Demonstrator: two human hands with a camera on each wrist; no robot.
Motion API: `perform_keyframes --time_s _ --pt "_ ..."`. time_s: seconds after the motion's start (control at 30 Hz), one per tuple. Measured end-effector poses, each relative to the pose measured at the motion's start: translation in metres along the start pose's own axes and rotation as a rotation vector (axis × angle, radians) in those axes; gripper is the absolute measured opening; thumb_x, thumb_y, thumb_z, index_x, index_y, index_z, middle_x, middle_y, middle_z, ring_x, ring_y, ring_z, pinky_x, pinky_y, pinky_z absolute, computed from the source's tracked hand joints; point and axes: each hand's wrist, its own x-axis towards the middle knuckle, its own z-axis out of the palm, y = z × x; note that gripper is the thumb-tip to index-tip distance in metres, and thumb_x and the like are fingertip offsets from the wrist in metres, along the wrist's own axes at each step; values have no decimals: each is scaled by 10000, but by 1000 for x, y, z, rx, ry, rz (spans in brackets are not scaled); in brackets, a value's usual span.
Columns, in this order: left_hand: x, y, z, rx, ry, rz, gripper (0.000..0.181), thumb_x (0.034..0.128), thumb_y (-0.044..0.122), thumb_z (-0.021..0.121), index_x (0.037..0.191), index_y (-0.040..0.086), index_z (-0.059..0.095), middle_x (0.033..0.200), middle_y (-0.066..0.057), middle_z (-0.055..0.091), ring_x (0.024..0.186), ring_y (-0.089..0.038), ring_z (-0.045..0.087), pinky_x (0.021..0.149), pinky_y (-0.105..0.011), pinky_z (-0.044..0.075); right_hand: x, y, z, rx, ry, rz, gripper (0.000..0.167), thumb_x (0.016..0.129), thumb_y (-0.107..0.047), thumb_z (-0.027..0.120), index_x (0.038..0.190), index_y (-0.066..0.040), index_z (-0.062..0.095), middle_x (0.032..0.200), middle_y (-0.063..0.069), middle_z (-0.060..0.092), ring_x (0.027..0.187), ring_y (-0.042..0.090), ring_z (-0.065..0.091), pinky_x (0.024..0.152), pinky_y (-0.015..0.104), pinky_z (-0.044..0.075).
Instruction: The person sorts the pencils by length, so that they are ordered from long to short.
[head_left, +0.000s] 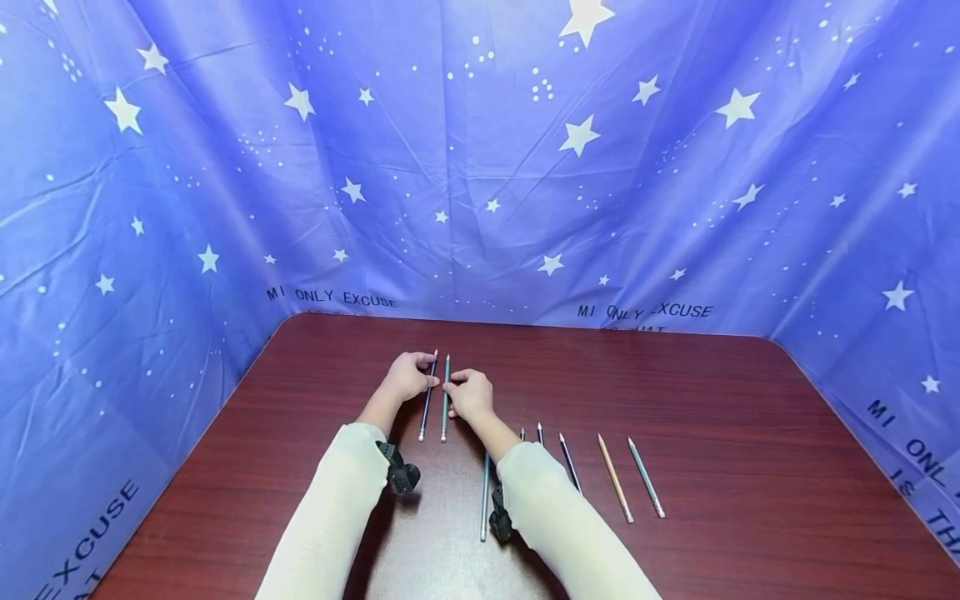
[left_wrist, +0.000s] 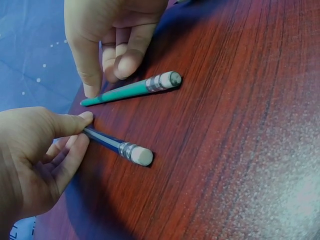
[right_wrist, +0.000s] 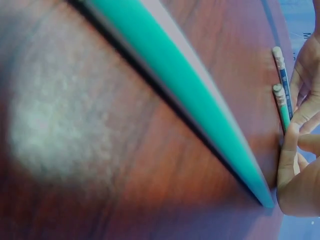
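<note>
A dark blue pencil (head_left: 427,410) and a green pencil (head_left: 446,417) lie side by side with a small gap, erasers toward the person. My left hand (head_left: 408,377) pinches the blue one between thumb and fingers; the left wrist view shows this hand (left_wrist: 30,155) holding it behind its white eraser (left_wrist: 142,155). At the green pencil (left_wrist: 125,91), my right hand (left_wrist: 110,30) touches the far part with a fingertip, its other fingers loosely bent beside it. In the right wrist view, the right hand (right_wrist: 302,185) partly hides the green pencil's far end.
Another green-blue pencil (head_left: 484,500) lies by the right wrist and looms large and blurred (right_wrist: 200,90) in the right wrist view. Farther right are several pencils, including a dark one (head_left: 570,462), a tan one (head_left: 615,479) and a grey-blue one (head_left: 647,477); my right sleeve covers some.
</note>
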Motion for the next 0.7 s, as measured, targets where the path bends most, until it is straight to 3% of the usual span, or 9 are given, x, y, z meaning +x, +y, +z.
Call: perform_keyframes --time_s 0.23,0.47,0.7 --pt "1 -3 0 22 10 23 454 819 77 684 1256 18 573 1183 -233 606 1061 -315 588 927 -399 483 1 1 -6 37 -65 1 203 834 -76 675 1019 7 655 707 96 651 374 80 511 413 251 522" --pt "1 -2 0 -7 4 0 455 814 69 686 1252 22 575 1197 -236 595 840 -249 667 824 -331 535 -1 -5 -11 3 -116 -32 216 824 -98 690 1011 7 661 743 110 669 443 101 525 427 251 527" --pt "2 -4 2 22 7 38 460 811 84 691 1248 7 572 1155 -231 613 1047 -317 583 923 -402 477 -4 -10 -18 -33 -119 -49 225 826 -126 692 1015 -5 667 812 177 685 481 118 535 456 274 542"
